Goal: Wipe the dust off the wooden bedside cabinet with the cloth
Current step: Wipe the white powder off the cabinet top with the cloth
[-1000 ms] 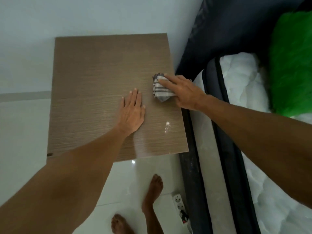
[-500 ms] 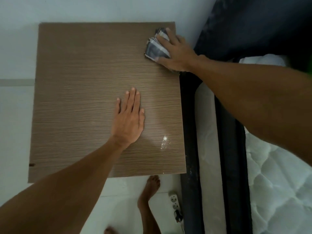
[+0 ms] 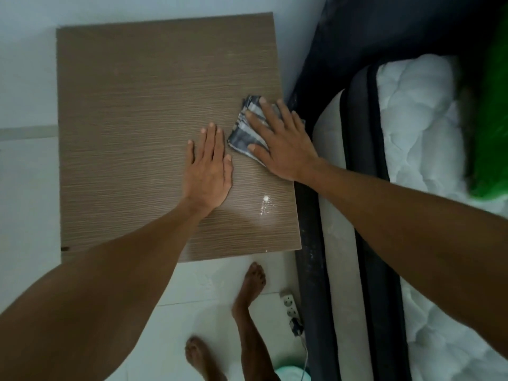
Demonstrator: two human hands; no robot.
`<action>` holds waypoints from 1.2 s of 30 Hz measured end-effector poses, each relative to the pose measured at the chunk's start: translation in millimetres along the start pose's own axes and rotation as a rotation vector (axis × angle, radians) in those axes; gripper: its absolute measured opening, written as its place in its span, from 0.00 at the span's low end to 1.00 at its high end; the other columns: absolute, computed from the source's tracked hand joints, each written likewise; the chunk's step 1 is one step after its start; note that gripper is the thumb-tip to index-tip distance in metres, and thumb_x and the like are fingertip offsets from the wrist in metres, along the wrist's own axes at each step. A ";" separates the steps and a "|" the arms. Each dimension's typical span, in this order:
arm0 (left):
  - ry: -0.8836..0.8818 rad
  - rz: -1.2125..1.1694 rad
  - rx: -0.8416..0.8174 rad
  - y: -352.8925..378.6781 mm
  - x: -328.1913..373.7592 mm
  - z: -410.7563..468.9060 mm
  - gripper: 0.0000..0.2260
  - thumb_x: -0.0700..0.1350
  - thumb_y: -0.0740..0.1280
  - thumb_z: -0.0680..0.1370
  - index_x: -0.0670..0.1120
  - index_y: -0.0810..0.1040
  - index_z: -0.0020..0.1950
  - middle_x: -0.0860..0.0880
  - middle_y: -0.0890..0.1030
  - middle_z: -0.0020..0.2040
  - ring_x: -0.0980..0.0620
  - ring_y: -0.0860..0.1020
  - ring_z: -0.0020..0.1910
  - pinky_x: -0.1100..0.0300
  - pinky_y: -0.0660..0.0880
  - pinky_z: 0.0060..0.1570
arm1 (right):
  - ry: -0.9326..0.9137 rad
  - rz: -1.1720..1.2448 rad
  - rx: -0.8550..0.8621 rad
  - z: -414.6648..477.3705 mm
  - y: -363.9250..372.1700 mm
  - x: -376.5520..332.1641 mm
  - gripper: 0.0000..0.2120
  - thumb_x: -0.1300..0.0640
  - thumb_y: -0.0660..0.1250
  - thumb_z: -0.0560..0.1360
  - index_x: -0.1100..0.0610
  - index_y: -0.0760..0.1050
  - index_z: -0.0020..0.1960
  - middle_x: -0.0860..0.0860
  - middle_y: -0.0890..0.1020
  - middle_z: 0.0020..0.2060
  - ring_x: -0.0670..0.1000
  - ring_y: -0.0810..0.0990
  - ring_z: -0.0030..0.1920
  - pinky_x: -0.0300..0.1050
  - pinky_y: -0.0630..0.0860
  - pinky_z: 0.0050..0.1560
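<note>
The wooden bedside cabinet (image 3: 132,111) fills the left-centre of the view, its brown grained top seen from above. A folded grey-and-white striped cloth (image 3: 243,133) lies on the top near its right edge. My right hand (image 3: 283,141) presses flat on the cloth with fingers spread over it. My left hand (image 3: 207,171) rests flat and empty on the cabinet top, just left of the cloth, fingers together. A bright reflection spot (image 3: 266,199) shows on the wood below the cloth.
A bed with a dark frame (image 3: 313,243) and white quilted mattress (image 3: 420,138) stands tight against the cabinet's right side. A green pillow (image 3: 492,119) lies on it. My bare feet (image 3: 251,284) and a white power strip (image 3: 290,305) are on the white tiled floor.
My right hand slid the cloth from the far right corner of the cabinet top back toward me along the right edge. My left hand stayed flat in place.
</note>
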State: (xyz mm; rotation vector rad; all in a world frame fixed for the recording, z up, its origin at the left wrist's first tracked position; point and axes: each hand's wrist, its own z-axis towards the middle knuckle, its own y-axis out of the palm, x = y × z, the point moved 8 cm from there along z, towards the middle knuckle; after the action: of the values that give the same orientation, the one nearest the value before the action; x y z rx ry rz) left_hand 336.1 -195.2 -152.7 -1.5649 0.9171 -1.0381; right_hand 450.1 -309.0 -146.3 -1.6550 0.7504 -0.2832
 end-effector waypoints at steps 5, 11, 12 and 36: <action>-0.009 -0.048 -0.008 1.6 2.3 -4.6 0.25 0.50 0.42 0.83 0.40 0.52 0.78 0.41 0.53 0.79 0.44 0.51 0.78 0.44 0.48 0.76 | -0.001 -0.037 -0.016 -61.6 20.2 -23.0 0.33 0.34 0.44 0.79 0.46 0.46 0.80 0.53 0.44 0.80 0.61 0.44 0.78 0.62 0.46 0.74; 0.072 -0.048 -0.041 7.4 1.7 -33.5 0.26 0.52 0.43 0.82 0.39 0.53 0.78 0.40 0.54 0.79 0.42 0.52 0.78 0.42 0.48 0.75 | 0.025 -0.079 0.004 -126.1 39.2 -50.5 0.32 0.35 0.43 0.79 0.46 0.49 0.80 0.54 0.48 0.80 0.63 0.51 0.77 0.64 0.54 0.73; 0.088 -0.053 -0.050 8.3 1.3 -40.7 0.26 0.52 0.43 0.82 0.40 0.52 0.78 0.41 0.53 0.79 0.43 0.51 0.78 0.43 0.46 0.75 | 0.024 -0.098 0.012 -136.8 41.5 -56.2 0.31 0.35 0.44 0.80 0.46 0.49 0.79 0.54 0.50 0.79 0.63 0.53 0.77 0.64 0.58 0.71; 0.284 -0.024 -0.129 14.3 -62.7 -242.9 0.25 0.45 0.52 0.83 0.43 0.48 0.79 0.44 0.50 0.80 0.45 0.49 0.78 0.46 0.51 0.76 | 0.060 0.021 -0.098 -265.5 115.0 -216.9 0.32 0.59 0.70 0.71 0.54 0.66 0.73 0.59 0.68 0.71 0.62 0.73 0.56 0.59 0.76 0.57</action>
State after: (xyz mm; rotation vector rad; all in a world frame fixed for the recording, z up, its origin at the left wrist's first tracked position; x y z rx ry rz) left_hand 86.0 -219.1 -146.9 -1.5613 1.1811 -1.2619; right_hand 98.0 -391.6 -145.5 -1.7367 0.8378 -0.2861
